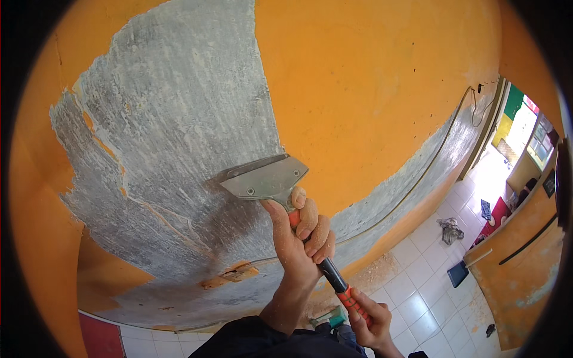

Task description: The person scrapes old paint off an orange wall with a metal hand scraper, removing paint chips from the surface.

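Observation:
A long-handled wall scraper (265,177) with a wide metal head lies with its blade edge against the wall, at the border between scraped grey plaster (188,103) and orange paint (367,98). Just below the head, my left hand (301,237) is wrapped around the handle, its fingers dusted with pale powder. My right hand (372,318) grips the red lower end of the same handle. The scraper slants from upper left to lower right. A ragged strip of orange paint runs through the grey area on the left.
A cable (414,185) runs along the lower wall. Paint dust and flakes (371,273) lie on the white tiled floor (414,304) by the wall's foot. A dustpan (457,274) and a crumpled plastic bag (450,231) are at the right, below a bright doorway.

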Action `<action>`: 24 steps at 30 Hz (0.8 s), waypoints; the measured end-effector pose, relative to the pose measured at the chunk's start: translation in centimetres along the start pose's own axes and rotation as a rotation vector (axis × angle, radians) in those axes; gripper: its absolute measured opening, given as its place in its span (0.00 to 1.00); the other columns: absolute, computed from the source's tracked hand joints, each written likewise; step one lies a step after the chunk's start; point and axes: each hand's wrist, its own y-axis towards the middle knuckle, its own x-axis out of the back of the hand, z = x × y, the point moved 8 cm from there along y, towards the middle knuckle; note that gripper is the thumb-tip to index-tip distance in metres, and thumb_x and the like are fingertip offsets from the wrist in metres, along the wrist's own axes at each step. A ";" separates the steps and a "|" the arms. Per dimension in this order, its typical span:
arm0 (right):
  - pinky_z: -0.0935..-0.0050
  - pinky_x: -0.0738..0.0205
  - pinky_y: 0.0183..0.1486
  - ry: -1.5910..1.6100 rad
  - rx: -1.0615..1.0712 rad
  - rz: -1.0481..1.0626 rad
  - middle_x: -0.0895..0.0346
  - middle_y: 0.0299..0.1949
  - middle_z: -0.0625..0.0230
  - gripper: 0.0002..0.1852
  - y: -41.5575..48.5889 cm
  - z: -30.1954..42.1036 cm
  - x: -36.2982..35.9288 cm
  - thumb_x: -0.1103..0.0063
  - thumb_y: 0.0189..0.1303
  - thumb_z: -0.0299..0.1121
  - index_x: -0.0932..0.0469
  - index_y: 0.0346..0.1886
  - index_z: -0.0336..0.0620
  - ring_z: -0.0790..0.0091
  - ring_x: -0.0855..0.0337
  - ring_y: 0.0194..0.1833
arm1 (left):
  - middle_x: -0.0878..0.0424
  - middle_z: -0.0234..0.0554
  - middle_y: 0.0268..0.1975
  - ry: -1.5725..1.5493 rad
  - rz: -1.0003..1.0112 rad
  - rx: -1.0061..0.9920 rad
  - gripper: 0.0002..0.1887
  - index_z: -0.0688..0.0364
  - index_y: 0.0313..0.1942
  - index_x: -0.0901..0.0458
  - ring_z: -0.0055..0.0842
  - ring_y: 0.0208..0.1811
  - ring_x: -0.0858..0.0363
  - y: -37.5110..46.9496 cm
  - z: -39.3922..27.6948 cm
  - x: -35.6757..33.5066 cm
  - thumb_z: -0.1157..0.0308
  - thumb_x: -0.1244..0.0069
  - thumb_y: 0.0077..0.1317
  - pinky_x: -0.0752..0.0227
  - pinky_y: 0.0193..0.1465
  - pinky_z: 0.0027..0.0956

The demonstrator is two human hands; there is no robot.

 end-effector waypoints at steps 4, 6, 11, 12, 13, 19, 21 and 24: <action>0.81 0.34 0.22 -0.049 0.051 -0.020 0.24 0.17 0.67 0.22 0.3 0.3 -0.1 0.46 0.60 0.27 0.27 0.59 0.31 0.80 0.26 0.17 | 0.43 0.24 0.19 -0.008 -0.009 0.016 0.24 0.56 0.42 0.33 0.10 0.10 0.47 -0.2 0.1 0.0 0.44 0.72 0.74 0.51 0.07 0.16; 0.81 0.34 0.23 -0.034 0.004 -0.006 0.22 0.18 0.66 0.22 0.3 0.1 -0.2 0.45 0.60 0.28 0.27 0.59 0.32 0.80 0.25 0.17 | 0.43 0.23 0.19 0.036 -0.023 -0.016 0.24 0.56 0.41 0.34 0.10 0.10 0.48 0.5 -0.4 -0.6 0.44 0.72 0.74 0.51 0.07 0.15; 0.80 0.32 0.24 -0.041 0.047 -0.008 0.21 0.20 0.65 0.23 0.3 0.4 -0.2 0.45 0.59 0.26 0.27 0.59 0.32 0.79 0.24 0.18 | 0.44 0.23 0.19 0.025 -0.002 0.001 0.23 0.56 0.41 0.34 0.10 0.09 0.48 0.5 0.1 -0.4 0.44 0.71 0.74 0.51 0.06 0.15; 0.80 0.31 0.25 -0.026 0.005 -0.014 0.20 0.21 0.64 0.23 0.5 0.1 0.0 0.44 0.59 0.27 0.26 0.59 0.32 0.78 0.23 0.18 | 0.44 0.23 0.18 0.061 -0.027 -0.035 0.23 0.57 0.41 0.34 0.10 0.09 0.48 0.5 -0.2 -0.6 0.44 0.71 0.74 0.52 0.06 0.15; 0.80 0.30 0.25 -0.011 -0.037 -0.019 0.19 0.22 0.63 0.23 0.5 -0.2 0.1 0.44 0.59 0.28 0.26 0.58 0.33 0.77 0.22 0.18 | 0.44 0.23 0.18 0.063 -0.029 -0.034 0.23 0.57 0.41 0.34 0.10 0.09 0.48 0.1 -0.2 -0.4 0.44 0.71 0.74 0.52 0.06 0.15; 0.81 0.33 0.24 0.029 -0.064 0.016 0.23 0.19 0.67 0.22 0.6 0.2 0.1 0.45 0.58 0.24 0.26 0.59 0.33 0.79 0.24 0.18 | 0.43 0.23 0.18 0.052 -0.039 -0.042 0.23 0.56 0.40 0.33 0.10 0.09 0.48 -0.2 -0.2 -0.5 0.45 0.71 0.74 0.51 0.06 0.15; 0.81 0.33 0.24 0.006 0.001 0.003 0.24 0.18 0.67 0.22 -0.3 0.1 -0.4 0.45 0.59 0.24 0.26 0.59 0.33 0.80 0.25 0.18 | 0.43 0.24 0.18 0.054 -0.057 -0.022 0.23 0.56 0.41 0.33 0.10 0.09 0.48 -0.5 0.0 0.1 0.44 0.71 0.74 0.52 0.06 0.15; 0.82 0.33 0.24 0.017 0.026 0.001 0.24 0.18 0.68 0.22 0.3 -0.7 -0.2 0.45 0.59 0.24 0.27 0.59 0.33 0.81 0.25 0.19 | 0.43 0.24 0.18 0.055 0.013 -0.006 0.23 0.56 0.41 0.33 0.09 0.10 0.48 -0.4 0.2 0.6 0.44 0.71 0.74 0.52 0.06 0.15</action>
